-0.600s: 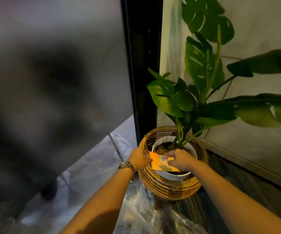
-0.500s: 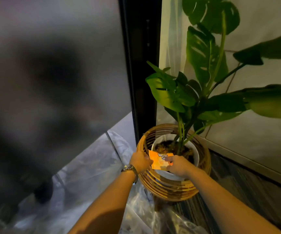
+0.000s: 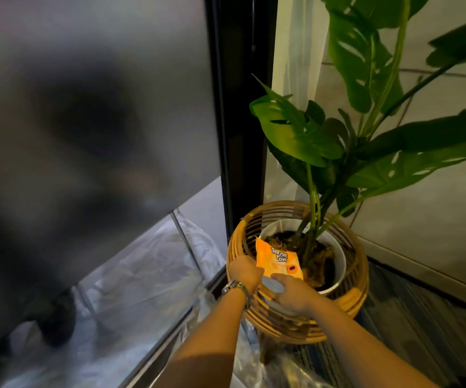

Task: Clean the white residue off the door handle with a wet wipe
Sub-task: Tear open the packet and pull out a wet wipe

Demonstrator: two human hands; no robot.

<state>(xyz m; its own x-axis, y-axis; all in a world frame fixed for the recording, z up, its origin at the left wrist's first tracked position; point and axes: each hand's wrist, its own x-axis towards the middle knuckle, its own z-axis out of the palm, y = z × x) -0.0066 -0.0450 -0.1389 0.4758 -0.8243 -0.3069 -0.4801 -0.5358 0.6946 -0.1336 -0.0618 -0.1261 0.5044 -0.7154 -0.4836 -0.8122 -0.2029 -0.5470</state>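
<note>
- Left hand [image 3: 245, 271] curled around the near-left edge of the orange wipe pack [image 3: 278, 260], fingers closed on it.
- Right hand [image 3: 292, 294] at the pack's near end; thumb and fingers pinch a pale grey flap [image 3: 272, 284] there.
- Pack sits just beyond both sets of fingers, over the white pot [image 3: 338, 264] inside the slatted wooden basket [image 3: 357, 281].
- Wristwatch [image 3: 234, 287] on left wrist.
- Plant [image 3: 310, 141] rises beyond the fingers.
- Frosted glass door [image 3: 91, 121] left of the left hand; handle can't be made out.

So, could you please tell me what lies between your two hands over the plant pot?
In the head view, the orange wet wipe packet sits between the left hand and right hand, above the white pot.
</note>
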